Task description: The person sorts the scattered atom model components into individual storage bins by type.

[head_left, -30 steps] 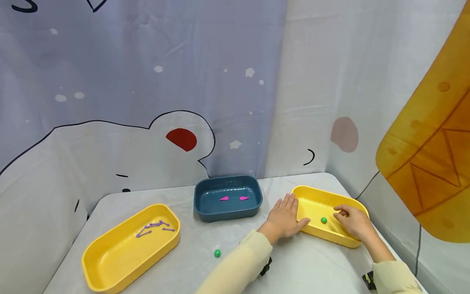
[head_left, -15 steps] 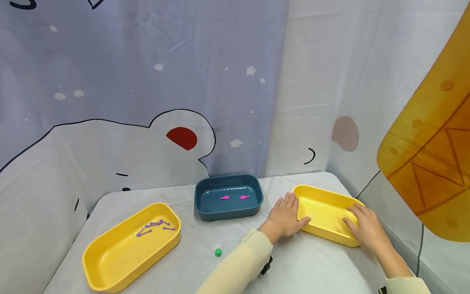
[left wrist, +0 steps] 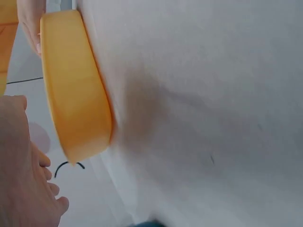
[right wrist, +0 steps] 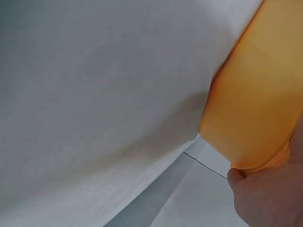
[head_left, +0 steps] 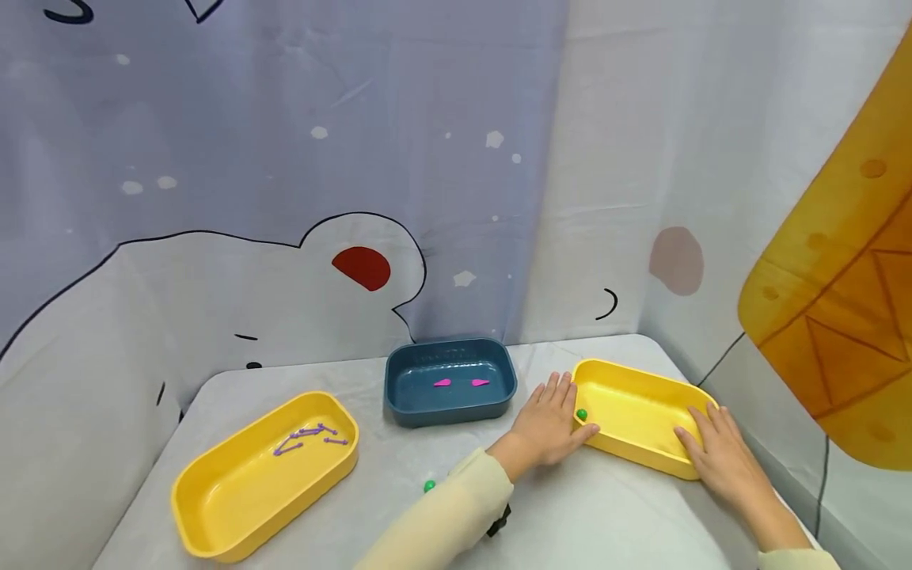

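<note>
On the table's right side stands a yellow tray [head_left: 641,412], with a green bead [head_left: 582,414] inside at its left end. My left hand [head_left: 545,423] lies against that end, its fingers straight and spread along the rim. At the opposite end my right hand [head_left: 727,459] rests over the rim with extended fingers, the thumb on the tray's inner side. The right wrist view shows this hand [right wrist: 272,194] at the top edge of the tray [right wrist: 251,104]. In the left wrist view, the left hand [left wrist: 23,175] appears beside the tray [left wrist: 75,85].
A second green bead [head_left: 429,485] lies on the white tablecloth [head_left: 385,475], beside the left sleeve. At the back is a blue tray [head_left: 451,416] with two pink pieces [head_left: 480,382]. Another yellow tray [head_left: 264,507] on the left holds several purple sticks [head_left: 288,449].
The right hand has moved from above the tray's inside to its right rim, fingers extended. The bead inside has gone from mid-tray to the left end. The left hand stays by the rim.
</note>
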{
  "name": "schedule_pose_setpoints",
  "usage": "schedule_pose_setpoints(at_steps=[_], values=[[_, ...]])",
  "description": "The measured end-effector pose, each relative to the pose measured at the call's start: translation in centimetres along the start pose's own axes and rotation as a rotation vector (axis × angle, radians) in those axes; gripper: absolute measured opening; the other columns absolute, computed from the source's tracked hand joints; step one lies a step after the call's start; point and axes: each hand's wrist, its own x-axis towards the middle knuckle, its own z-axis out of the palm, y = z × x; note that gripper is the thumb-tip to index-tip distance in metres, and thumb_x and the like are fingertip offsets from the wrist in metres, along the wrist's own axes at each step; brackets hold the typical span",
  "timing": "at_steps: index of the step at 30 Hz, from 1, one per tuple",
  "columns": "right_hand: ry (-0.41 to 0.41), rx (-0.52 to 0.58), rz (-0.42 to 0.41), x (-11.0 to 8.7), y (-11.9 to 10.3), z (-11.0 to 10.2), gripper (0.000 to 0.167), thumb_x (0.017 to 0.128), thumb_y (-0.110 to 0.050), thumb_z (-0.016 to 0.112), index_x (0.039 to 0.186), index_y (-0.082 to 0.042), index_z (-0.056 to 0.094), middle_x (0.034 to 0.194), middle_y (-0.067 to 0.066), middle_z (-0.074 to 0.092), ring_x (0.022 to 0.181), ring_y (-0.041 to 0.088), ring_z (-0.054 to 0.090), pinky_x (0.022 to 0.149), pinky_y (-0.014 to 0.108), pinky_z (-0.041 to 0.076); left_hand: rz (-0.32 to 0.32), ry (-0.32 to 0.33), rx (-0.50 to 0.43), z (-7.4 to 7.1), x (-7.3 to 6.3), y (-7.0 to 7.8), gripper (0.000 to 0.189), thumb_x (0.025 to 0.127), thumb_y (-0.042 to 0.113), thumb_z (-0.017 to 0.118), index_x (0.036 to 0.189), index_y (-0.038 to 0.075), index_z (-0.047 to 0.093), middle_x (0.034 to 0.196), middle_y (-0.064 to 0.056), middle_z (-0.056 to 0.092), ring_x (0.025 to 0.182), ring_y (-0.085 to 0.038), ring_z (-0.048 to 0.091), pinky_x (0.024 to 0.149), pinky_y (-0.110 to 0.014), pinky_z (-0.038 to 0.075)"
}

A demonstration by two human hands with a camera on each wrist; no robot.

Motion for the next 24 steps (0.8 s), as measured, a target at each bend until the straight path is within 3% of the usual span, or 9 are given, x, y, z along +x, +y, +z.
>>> schedule_pose_setpoints(at_steps=[8,14,24], values=[[-0.093,-0.022,0.008,0.1,0.3,0.0,0.069,0.111,-0.044,0.032,0.148,0.014,0.035,0.157,0.044,0.01,0.148,0.058,-0.006,0.116,0.073,0.005,0.022,-0.01,0.06,-1.0,-2.6,-1.4,0.088,0.1,0.073,0.014,0.164,0.013,0.014,0.172,-0.001,0.005,0.158,-0.019,0.003,0.127,-0.037,0.013],[-0.136,-0.013,0.016,0.3,0.7,0.0,0.073,0.11,-0.047,0.029,0.149,0.014,0.032,0.158,0.043,0.004,0.148,0.057,-0.01,0.112,0.076,0.005,0.065,0.005,0.118,-1.6,-5.6,-2.9,0.085,0.101,0.07,0.017,0.163,0.013,0.017,0.171,-0.001,0.009,0.158,-0.019,0.005,0.127,-0.037,0.012],[-0.136,0.007,0.01,0.5,1.3,0.1,0.074,0.11,-0.047,0.03,0.148,0.016,0.03,0.155,0.046,0.0,0.147,0.057,-0.013,0.112,0.077,0.001,0.107,0.035,0.08,-2.8,-11.0,-7.5,0.081,0.103,0.068,0.019,0.163,0.014,0.018,0.171,-0.001,0.009,0.158,-0.021,0.002,0.127,-0.041,0.012]])
